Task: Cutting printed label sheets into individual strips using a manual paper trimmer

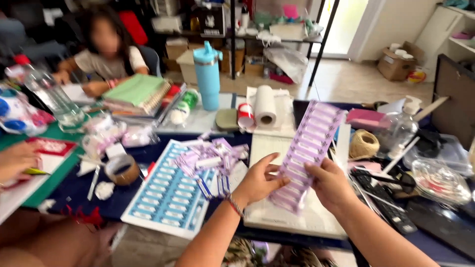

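A: Hands first. What does each hold?

B: Both grip one long purple label strip (308,153), held up over the desk (79,190). Left hand (258,182) pinches its lower left edge, thumb on top. Right hand (330,184) closes on the lower right edge. Red cord on the left wrist.

A: Where does the strip sit against the rest?

B: It rises slantwise from the hands toward the far side, above a white board (269,146) lying flat on the desk. Not touching the board, as far as can be told.

A: Nearby items?

B: Left of the hands, a blue label sheet (166,195) flat on the desk, with a heap of cut purple labels (210,157) just beyond it. A tape roll (122,169) further left. Behind, a light blue tumbler (208,74) stands upright, a paper towel roll (265,105) beside it. A ball of twine (363,143) right of the strip.

A: Other people?

B: One person seated across the desk, far left. Another person's hand (17,160) at the left edge, well apart.
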